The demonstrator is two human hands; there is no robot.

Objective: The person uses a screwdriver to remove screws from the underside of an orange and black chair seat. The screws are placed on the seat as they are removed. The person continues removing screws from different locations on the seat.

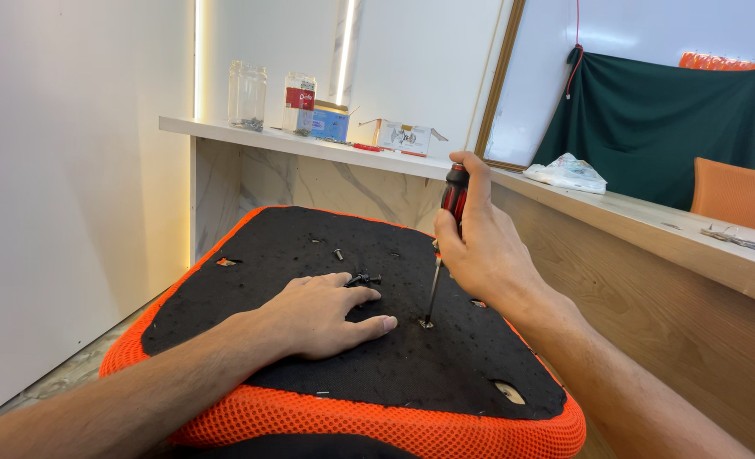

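An upturned chair seat [292, 365] with a black underside and orange mesh edging lies in front of me. My right hand [479, 246] grips a red-and-black screwdriver [452, 204], held nearly upright, its tip on a screw [426, 323] in the black panel. Flat on the panel rests my left hand [326, 314], fingers spread, thumb pointing toward the screw. A few loose black screws [364, 279] lie just beyond its fingertips, and another small one [339, 253] sits farther back.
A white shelf [224, 129] behind the seat carries glass jars [248, 95], a blue tin [326, 123] and a small box [403, 136]. A wooden counter [666, 229] runs along the right, with a white bag [568, 172], green cloth [658, 119] and an orange chair back [738, 195].
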